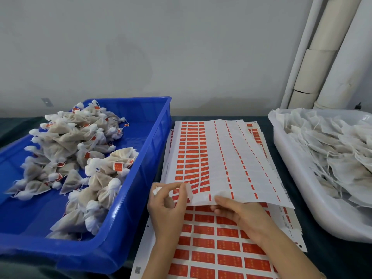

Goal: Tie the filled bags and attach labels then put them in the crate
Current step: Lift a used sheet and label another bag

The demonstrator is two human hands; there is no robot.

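A blue crate (141,158) on the left holds several tied white bags with red labels (80,158). Sheets of red labels (211,158) lie in the middle of the table. My left hand (167,206) holds a small white bag top (157,191) in its palm and pinches a label (188,190) peeling off the top sheet's near edge. My right hand (239,214) presses down the near edge of that top sheet. A white tub (298,188) on the right holds several untied filled bags (332,150).
A dark cloth covers the table (322,258). More full label sheets (217,248) lie under my hands at the near edge. Beige pipes (322,57) stand against the grey wall at the back right.
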